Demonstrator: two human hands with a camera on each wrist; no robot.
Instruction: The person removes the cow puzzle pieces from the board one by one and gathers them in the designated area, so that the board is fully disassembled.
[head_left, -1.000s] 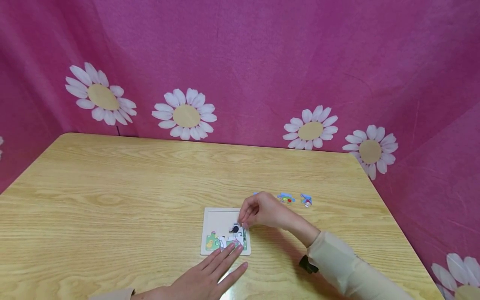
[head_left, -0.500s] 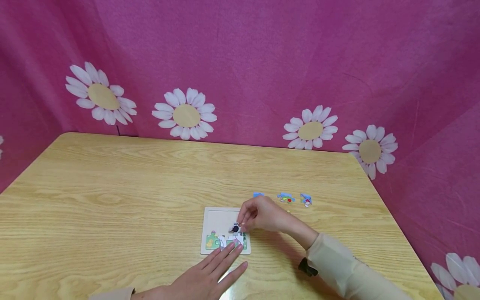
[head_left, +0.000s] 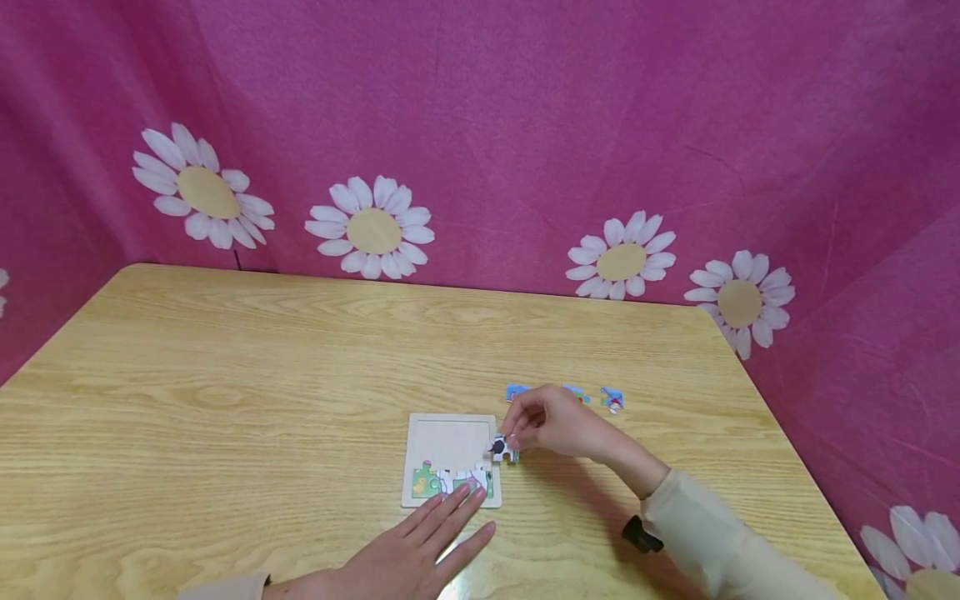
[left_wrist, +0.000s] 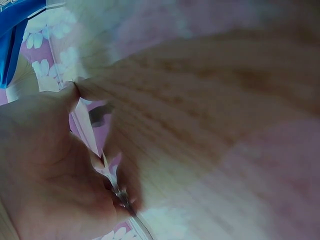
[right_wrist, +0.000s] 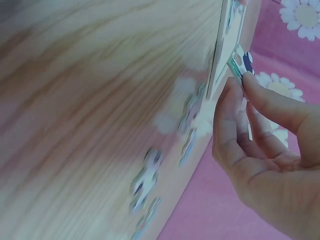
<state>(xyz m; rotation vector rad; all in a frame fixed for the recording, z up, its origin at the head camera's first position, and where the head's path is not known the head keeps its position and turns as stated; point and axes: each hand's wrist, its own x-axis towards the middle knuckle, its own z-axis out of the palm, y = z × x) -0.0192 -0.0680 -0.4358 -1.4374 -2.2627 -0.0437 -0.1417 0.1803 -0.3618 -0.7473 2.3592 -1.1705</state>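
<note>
A square puzzle tray (head_left: pixel 450 442) with a pale rim lies on the table, its near part filled with joined green and white pieces (head_left: pixel 427 482). My left hand (head_left: pixel 408 550) rests with straight, spread fingers on the near edge of the tray and those pieces. Between thumb and fingers my right hand (head_left: pixel 555 427) pinches a black-and-white puzzle piece (head_left: pixel 501 448), held over the tray's right rim. That puzzle piece (right_wrist: pixel 242 61) is tilted in the right wrist view. The left wrist view is hazy and shows the left hand (left_wrist: pixel 50 175) close up.
Loose puzzle pieces lie past the right hand: a blue one (head_left: pixel 516 392), one partly covered by the hand (head_left: pixel 577 392), and a blue and red one (head_left: pixel 612 400). The wooden table (head_left: pixel 262 375) meets a pink flowered curtain (head_left: pixel 495 150) at the back.
My right hand has lifted the black-and-white piece away from the joined pieces and moved it right, to the tray's rim. The left hand has stayed in place.
</note>
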